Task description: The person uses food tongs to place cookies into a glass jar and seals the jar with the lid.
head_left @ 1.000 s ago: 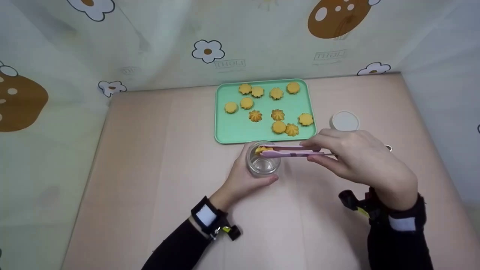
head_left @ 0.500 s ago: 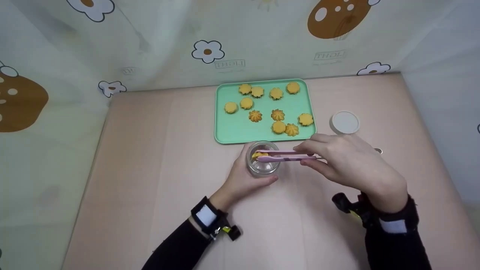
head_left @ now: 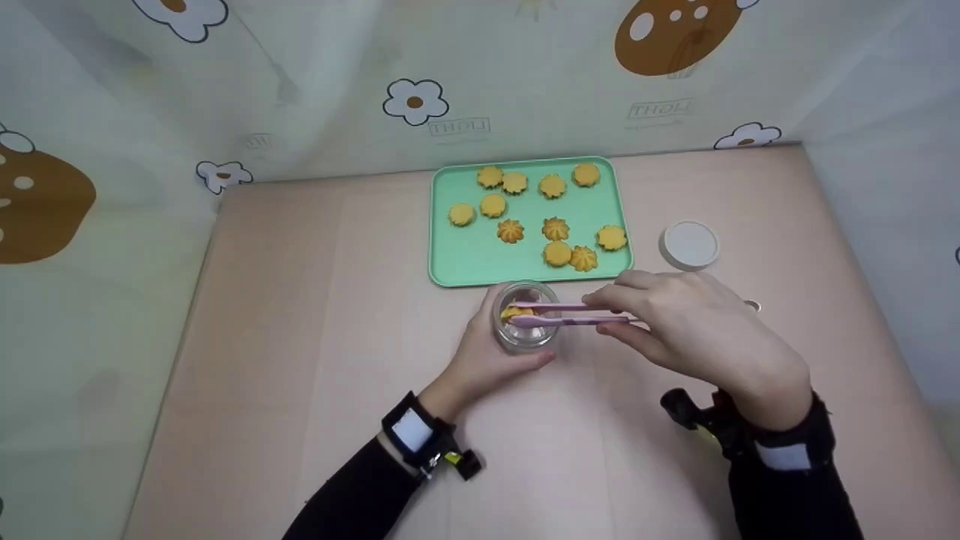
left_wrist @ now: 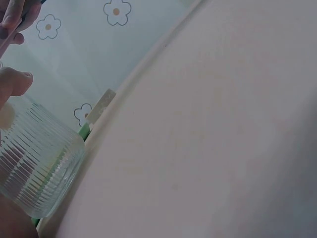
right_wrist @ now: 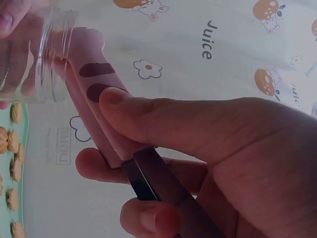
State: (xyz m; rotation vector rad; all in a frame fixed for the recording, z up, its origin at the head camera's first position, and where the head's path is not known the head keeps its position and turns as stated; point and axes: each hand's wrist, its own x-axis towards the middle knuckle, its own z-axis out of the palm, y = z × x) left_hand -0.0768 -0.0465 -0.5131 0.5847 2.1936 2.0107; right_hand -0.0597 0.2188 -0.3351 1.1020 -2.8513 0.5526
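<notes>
My left hand (head_left: 487, 351) holds a clear glass jar (head_left: 527, 341) by its side, thumb and fingers around it. In the left wrist view the ribbed jar wall (left_wrist: 47, 158) stands at the left edge. With thumb and fingers, my right hand (head_left: 694, 326) pinches a pair of pink tongs (head_left: 577, 321); dark oval marks show on the tongs (right_wrist: 94, 79) in the right wrist view. The tong tips are inside the jar mouth, around a yellow cookie (head_left: 514, 311). How far down the cookie sits is hard to tell.
Just behind the jar lies a green tray (head_left: 472, 262) with several flower-shaped cookies (head_left: 511, 231) on it. A round white lid (head_left: 691, 245) rests on the table right of the tray. A small ring-like end (head_left: 753, 306) shows beside the right hand. Patterned curtains (head_left: 322, 90) stand behind the table.
My right hand has shifted slightly left and toward me, bringing the tong tips and cookie from the jar's far rim into its mouth. The left hand and jar stay in place.
</notes>
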